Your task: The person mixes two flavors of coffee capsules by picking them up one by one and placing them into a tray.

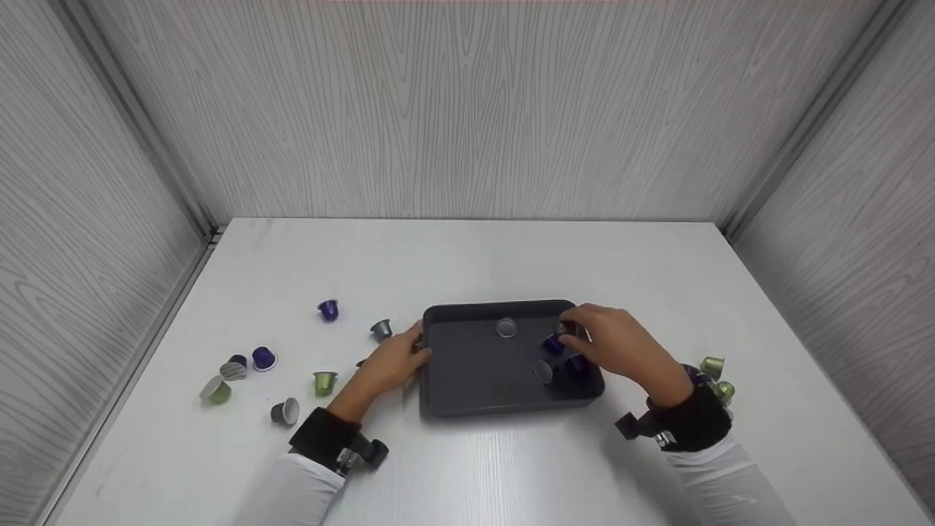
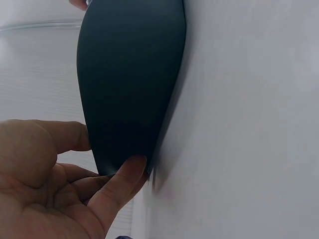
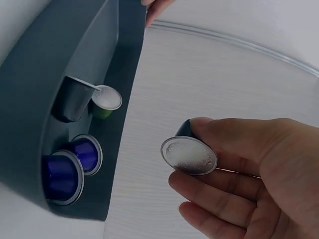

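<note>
A dark grey rectangular tray (image 1: 482, 372) lies on the table. At its left end my left hand (image 1: 391, 361) grips the wall, the thumb by the rim and fingers along the side in the left wrist view. My right hand (image 1: 621, 340) is over the tray's right end, pinching a dark coffee capsule (image 3: 189, 155) with its silver lid facing the wrist camera. Inside the tray are two blue capsules (image 3: 63, 178), a dark capsule (image 3: 74, 99) on its side and a green capsule (image 3: 105, 101) with a pale lid.
Left of the tray lie scattered capsules: a blue one (image 1: 329, 310), a grey one (image 1: 381, 330), a green one (image 1: 325, 383) and several more. Green and dark capsules (image 1: 712, 367) cluster beside the right wrist. Wood-grain panels (image 1: 467, 109) wall the table's back and sides.
</note>
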A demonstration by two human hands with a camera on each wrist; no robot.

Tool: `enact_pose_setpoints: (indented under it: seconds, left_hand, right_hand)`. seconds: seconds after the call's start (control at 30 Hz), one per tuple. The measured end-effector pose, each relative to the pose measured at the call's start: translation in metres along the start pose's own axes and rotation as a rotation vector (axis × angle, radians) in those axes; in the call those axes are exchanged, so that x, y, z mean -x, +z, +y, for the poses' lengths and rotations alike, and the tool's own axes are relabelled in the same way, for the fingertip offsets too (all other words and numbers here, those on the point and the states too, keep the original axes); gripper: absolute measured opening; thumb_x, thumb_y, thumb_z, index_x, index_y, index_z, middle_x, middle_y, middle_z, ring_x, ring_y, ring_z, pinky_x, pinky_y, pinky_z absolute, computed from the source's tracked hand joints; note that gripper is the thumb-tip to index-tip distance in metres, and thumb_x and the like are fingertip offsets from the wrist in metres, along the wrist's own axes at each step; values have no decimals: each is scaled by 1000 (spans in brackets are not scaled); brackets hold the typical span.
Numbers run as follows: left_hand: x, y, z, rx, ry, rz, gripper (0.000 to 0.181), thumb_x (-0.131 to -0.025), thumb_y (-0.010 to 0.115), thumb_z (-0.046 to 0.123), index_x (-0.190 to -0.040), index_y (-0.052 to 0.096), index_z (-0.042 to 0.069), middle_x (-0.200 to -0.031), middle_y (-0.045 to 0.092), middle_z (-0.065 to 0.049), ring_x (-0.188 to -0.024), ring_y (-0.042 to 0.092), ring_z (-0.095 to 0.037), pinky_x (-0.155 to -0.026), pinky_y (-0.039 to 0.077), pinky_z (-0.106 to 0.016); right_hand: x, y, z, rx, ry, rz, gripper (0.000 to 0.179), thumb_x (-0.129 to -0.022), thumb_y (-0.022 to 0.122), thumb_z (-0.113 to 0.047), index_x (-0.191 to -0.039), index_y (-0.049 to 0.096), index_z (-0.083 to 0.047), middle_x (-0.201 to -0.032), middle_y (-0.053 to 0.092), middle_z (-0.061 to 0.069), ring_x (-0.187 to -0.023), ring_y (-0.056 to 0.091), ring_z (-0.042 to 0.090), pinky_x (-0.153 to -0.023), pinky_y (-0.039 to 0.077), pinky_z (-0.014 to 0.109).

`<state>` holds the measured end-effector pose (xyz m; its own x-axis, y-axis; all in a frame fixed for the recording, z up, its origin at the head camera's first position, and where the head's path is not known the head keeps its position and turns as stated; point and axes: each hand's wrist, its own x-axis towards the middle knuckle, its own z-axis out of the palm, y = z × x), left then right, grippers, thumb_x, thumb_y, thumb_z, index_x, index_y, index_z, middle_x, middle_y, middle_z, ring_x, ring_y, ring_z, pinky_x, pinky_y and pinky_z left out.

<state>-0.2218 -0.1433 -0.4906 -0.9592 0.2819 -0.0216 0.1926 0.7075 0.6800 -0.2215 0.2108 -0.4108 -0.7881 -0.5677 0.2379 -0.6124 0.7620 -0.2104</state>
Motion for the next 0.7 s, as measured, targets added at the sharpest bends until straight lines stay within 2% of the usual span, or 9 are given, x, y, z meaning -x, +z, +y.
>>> enact_pose_setpoints:
  seconds: [0.1, 0.3, 0.5, 0.7]
  left_hand:
    - [-1, 0, 0, 2, -7, -2, 60, -99, 55, 16, -150, 31, -5, -136, 54, -25, -122, 54, -37, -104, 41, -47]
    - [0, 1, -1, 17, -8, 4, 60, -99, 55, 16, -151, 31, -3, -137, 52, -26, -123, 53, -38, -105, 40, -49]
    - [0, 1, -1, 12, -22, 1, 60, -99, 55, 17, -151, 30, -3, -138, 51, -26, -124, 52, -38, -105, 39, -49]
    - [1, 0, 0, 24, -22, -7, 61, -101, 54, 18, -151, 28, -5, -141, 49, -25, -127, 50, -36, -106, 38, -47]
  right_hand:
    - [-9, 0, -7, 8, -18, -6, 24, -90, 73, -20, -108, 68, -6, -94, 67, 3, -74, 59, 15, -68, 51, 36]
    - [-27, 3, -16, 22, -45, -41, 21, -91, 71, -19, -107, 69, -5, -94, 68, 3, -80, 63, 18, -74, 53, 38]
    - [-44, 8, -23, 3, -26, -92, 22, -90, 72, -21, -106, 70, -6, -92, 68, 3, -80, 63, 19, -74, 53, 38]
    - [-58, 18, -21, -20, 22, -182, 16, -91, 69, -21, -101, 70, -8, -89, 67, 0, -76, 60, 15, -71, 52, 35]
